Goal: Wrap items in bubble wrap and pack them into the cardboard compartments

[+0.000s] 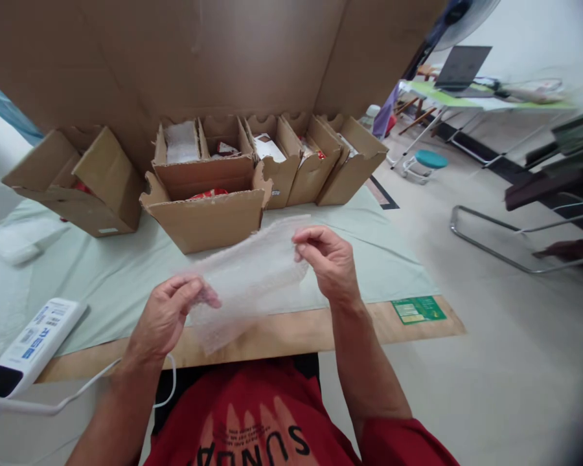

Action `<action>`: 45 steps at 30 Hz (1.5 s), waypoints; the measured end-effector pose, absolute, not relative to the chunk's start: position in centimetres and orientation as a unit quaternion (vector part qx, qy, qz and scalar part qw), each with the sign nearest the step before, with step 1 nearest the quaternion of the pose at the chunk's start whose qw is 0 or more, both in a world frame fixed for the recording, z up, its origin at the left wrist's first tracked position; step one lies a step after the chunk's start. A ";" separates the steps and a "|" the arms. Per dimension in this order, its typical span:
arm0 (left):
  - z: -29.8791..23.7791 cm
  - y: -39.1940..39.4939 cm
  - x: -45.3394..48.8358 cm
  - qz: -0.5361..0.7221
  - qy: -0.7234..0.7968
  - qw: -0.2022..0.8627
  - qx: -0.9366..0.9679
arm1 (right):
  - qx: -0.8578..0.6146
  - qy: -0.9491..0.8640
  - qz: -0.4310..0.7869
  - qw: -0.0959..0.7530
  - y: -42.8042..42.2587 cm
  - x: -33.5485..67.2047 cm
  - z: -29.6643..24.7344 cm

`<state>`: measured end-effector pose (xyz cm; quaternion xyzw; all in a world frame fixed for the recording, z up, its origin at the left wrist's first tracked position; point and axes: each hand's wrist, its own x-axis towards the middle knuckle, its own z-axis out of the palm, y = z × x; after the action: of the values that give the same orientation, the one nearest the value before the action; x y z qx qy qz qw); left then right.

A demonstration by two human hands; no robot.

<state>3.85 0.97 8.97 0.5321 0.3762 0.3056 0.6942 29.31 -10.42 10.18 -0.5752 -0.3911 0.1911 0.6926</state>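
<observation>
A clear sheet of bubble wrap [252, 275] is stretched between my two hands, above the table's front edge. My left hand [172, 310] pinches its left side, with the fingertips partly showing through the plastic. At the upper right corner, my right hand [325, 259] grips the sheet between thumb and fingers. Just beyond the sheet stands an open cardboard box [208, 220] with something red inside.
Several cardboard bins [276, 175] stand in a row at the back, against a tall cardboard panel [214, 58]. Another box [97, 188] is at the left, near folded clear plastic [24, 239]. A white power strip [36, 343] with a cable lies front left. Right of the table are a teal stool [430, 159] and a laptop [461, 71].
</observation>
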 end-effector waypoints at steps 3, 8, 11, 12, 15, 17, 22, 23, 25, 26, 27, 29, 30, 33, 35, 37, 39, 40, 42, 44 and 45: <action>8.2 1.4 4.3 0.315 0.412 0.713 0.471 | -0.560 -0.382 0.242 0.694 -8.7 29.5 8.5; 4.6 0.9 4.5 0.355 0.506 0.709 0.339 | -0.572 -0.333 0.406 0.630 -8.8 27.4 2.9; 3.1 0.1 4.0 0.357 0.526 0.705 0.314 | -0.586 -0.337 0.462 0.574 -11.3 25.6 0.6; 2.9 -0.3 3.7 0.353 0.529 0.707 0.309 | -0.590 -0.350 0.459 0.564 -12.0 25.4 0.3; 3.1 -1.6 2.6 0.314 0.524 0.721 0.326 | -0.621 -0.435 0.405 0.511 -13.0 26.8 1.1; 3.5 -2.7 1.8 0.240 0.516 0.727 0.384 | -0.647 -0.519 0.365 0.423 -12.3 29.0 2.7; 3.9 -6.0 1.1 0.043 0.494 0.691 0.526 | -0.661 -0.700 0.259 0.077 -6.7 31.8 7.2; 3.9 -6.4 1.2 0.038 0.493 0.692 0.526 | -0.656 -0.717 0.234 0.020 -5.2 31.3 7.7; 4.1 -6.7 1.3 0.051 0.498 0.697 0.514 | -0.644 -0.737 0.198 -0.056 -2.7 29.8 8.1; 4.2 -6.6 1.2 0.060 0.505 0.694 0.510 | -0.641 -0.741 0.186 -0.074 -1.8 29.0 8.0; 4.4 -6.5 0.9 0.066 0.514 0.686 0.511 | -0.640 -0.745 0.173 -0.078 -1.2 28.4 7.9; 4.7 -5.9 0.1 0.065 0.530 0.667 0.519 | -0.652 -0.744 0.135 -0.048 -1.0 27.7 7.3; 4.8 -5.6 -0.5 0.071 0.539 0.660 0.518 | -0.666 -0.737 0.114 -0.023 -1.3 27.8 7.0; 4.8 -4.7 -1.6 0.139 0.568 0.644 0.493 | -0.722 -0.684 0.095 0.040 -3.7 29.1 6.0; 4.5 -4.3 -1.5 0.190 0.580 0.629 0.481 | -0.762 -0.631 0.128 0.073 -5.4 30.3 5.2; 4.1 -3.9 -0.6 0.209 0.581 0.609 0.498 | -0.796 -0.572 0.165 0.112 -6.7 31.1 4.4; 3.8 -3.8 0.6 0.204 0.572 0.573 0.551 | -0.812 -0.530 0.184 0.159 -7.3 31.3 3.7; 3.6 -3.7 1.2 0.201 0.562 0.544 0.590 | -0.809 -0.527 0.187 0.182 -7.3 31.2 3.4; 3.3 -3.7 1.8 0.208 0.527 0.471 0.676 | -0.783 -0.553 0.176 0.225 -6.9 30.8 3.1; 3.0 -3.8 1.7 0.244 0.475 0.385 0.753 | -0.751 -0.593 0.148 0.251 -6.0 30.4 3.0; 2.8 -3.7 1.5 0.268 0.455 0.340 0.779 | -0.741 -0.608 0.132 0.253 -5.4 30.3 3.1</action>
<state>1.47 -3.74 2.82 0.7785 0.4546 0.2679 0.3397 30.27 -5.39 3.10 -0.7407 -0.6082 0.1318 0.2532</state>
